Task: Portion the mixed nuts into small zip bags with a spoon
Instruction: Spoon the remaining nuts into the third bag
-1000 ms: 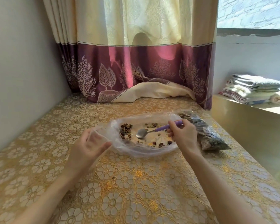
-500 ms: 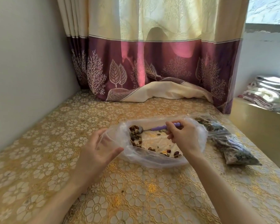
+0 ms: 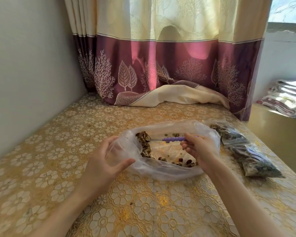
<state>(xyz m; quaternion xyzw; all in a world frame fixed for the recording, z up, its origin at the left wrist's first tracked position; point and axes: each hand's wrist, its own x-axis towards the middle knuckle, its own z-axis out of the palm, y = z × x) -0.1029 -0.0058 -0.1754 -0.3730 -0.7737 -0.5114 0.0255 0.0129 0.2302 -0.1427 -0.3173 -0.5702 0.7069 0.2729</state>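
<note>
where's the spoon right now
In the head view the spoon is near the middle, inside the big clear bag. The right hand grips its purple handle, and its bowl lies loaded among the nuts on the left.

text: none legible — labels: none | brands: none | numbers, signs: none

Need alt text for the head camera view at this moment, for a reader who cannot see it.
The right hand holds a purple-handled spoon heaped with mixed nuts inside a large clear bag, whose edge the left hand grips. Filled zip bags lie to the right on a gold floral tablecloth.
</note>
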